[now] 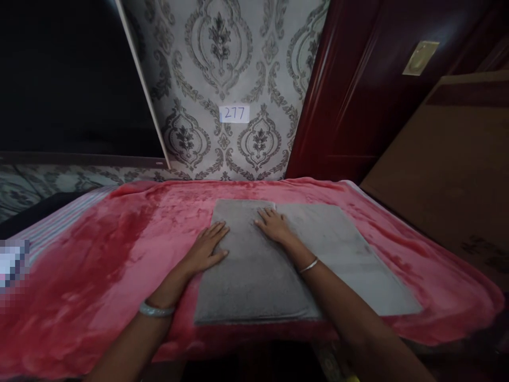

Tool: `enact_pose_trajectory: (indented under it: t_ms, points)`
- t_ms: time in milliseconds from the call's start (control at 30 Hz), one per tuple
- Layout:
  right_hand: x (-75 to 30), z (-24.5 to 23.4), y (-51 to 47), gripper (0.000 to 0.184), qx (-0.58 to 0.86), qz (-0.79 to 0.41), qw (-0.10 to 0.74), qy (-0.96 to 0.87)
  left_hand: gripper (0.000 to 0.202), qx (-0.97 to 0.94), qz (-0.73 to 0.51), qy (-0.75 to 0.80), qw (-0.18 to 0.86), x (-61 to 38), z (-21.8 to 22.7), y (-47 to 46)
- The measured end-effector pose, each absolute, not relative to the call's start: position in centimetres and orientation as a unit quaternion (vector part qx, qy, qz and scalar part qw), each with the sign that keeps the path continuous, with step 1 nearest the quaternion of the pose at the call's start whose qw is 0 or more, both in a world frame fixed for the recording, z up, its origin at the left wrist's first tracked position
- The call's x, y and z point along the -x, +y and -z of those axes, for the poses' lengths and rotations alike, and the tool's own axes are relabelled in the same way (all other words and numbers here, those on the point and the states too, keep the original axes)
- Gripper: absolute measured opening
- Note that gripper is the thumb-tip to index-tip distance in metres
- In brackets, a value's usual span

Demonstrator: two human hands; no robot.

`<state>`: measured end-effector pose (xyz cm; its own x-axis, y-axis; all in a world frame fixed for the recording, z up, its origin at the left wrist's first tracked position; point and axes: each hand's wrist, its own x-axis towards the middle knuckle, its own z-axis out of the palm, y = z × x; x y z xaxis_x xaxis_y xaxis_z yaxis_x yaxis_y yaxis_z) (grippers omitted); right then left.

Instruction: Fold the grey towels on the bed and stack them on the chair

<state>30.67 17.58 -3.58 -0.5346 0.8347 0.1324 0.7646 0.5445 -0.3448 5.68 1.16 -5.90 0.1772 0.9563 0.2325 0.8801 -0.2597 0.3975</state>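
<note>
A grey cloth (pixel 254 276), plush like a towel, lies on a pink-red fleece blanket (pixel 159 249). Its left part is folded over in layers, while the right part spreads out flat and looks lighter. My left hand (pixel 207 248) rests at the cloth's left edge with fingers spread, a bangle on that wrist. Near the far edge, my right hand (pixel 274 225) presses flat on the folded part, close to where it meets the single layer. A thin bracelet circles the right wrist. Neither hand grips the cloth.
A large dark screen (pixel 71 79) stands at the back left. Behind the blanket is patterned wallpaper (pixel 222 63) with a paper label (pixel 234 113) reading 277. A dark red door (pixel 358 85) and a cardboard box (pixel 449 175) stand at the right. Striped fabric (pixel 67 217) shows at the left.
</note>
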Motion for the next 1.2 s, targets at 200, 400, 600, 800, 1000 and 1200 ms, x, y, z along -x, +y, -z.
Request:
enact_pose_trajectory:
  t_ms: [200, 400, 600, 800, 1000, 1200]
  points:
    - [-27.8, 1.4, 19.1, 0.056, 0.385, -0.101, 0.171, -0.901, 0.074, -0.768, -0.205, 0.601, 0.088, -5.8, 5.7, 0.9]
    - [-27.9, 4.1, 19.4, 0.061, 0.383, -0.096, 0.093, -0.914, 0.072, -0.767, -0.188, 0.606, 0.094, -5.9, 5.5, 0.8]
    - [-26.2, 1.6, 18.9, 0.061, 0.362, -0.073, 0.059, -0.927, 0.074, -0.766, -0.187, 0.609, 0.087, -6.1, 5.7, 0.9]
    - [-21.9, 1.8, 18.2, 0.056, 0.247, -0.092, 0.048, -0.963, 0.075, -0.763, -0.189, 0.611, 0.087, -6.4, 5.1, 0.6]
    - [-21.6, 3.7, 18.7, 0.057, 0.24, -0.091, 0.049, -0.965, 0.077, -0.819, -0.148, 0.541, 0.123, -8.9, 3.5, -2.7]
    - [-21.9, 3.5, 18.7, 0.057, 0.241, -0.1, 0.046, -0.964, 0.079, -0.85, -0.138, 0.49, 0.133, -11.9, 3.7, -9.4]
